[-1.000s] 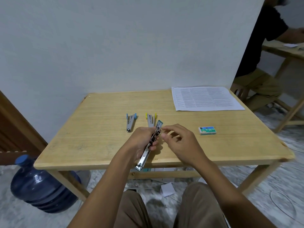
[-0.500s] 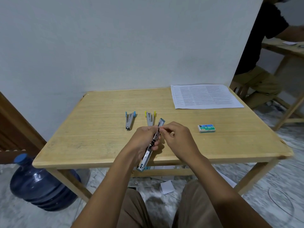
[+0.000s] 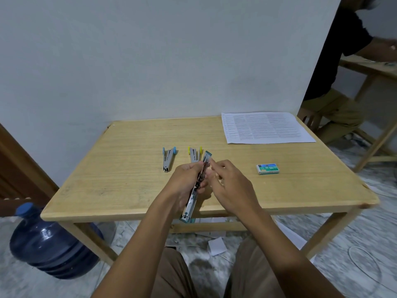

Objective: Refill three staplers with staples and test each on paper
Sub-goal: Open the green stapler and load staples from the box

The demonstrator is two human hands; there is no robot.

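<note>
My left hand [image 3: 186, 181] grips a teal stapler [image 3: 192, 203] swung fully open into a long strip, held above the table's front edge. My right hand [image 3: 231, 186] is just right of it, fingers loosely curled, fingertips close to the stapler's far end; whether they pinch staples is too small to tell. A blue-tipped stapler [image 3: 168, 157] and a yellow-tipped stapler [image 3: 194, 154] lie on the table behind my hands. A green staple box [image 3: 268, 169] lies to the right. Printed paper [image 3: 265, 127] sits at the back right.
The wooden table [image 3: 120, 175] stands against a white wall. A blue water jug [image 3: 46, 241] is on the floor at the left. Paper scraps [image 3: 217, 246] lie under the table. Another person [image 3: 341, 61] sits at a second table at the right.
My right hand's fingertips have drawn slightly back from the stapler's far end and spread a little. The left hand keeps its grip on the opened stapler.
</note>
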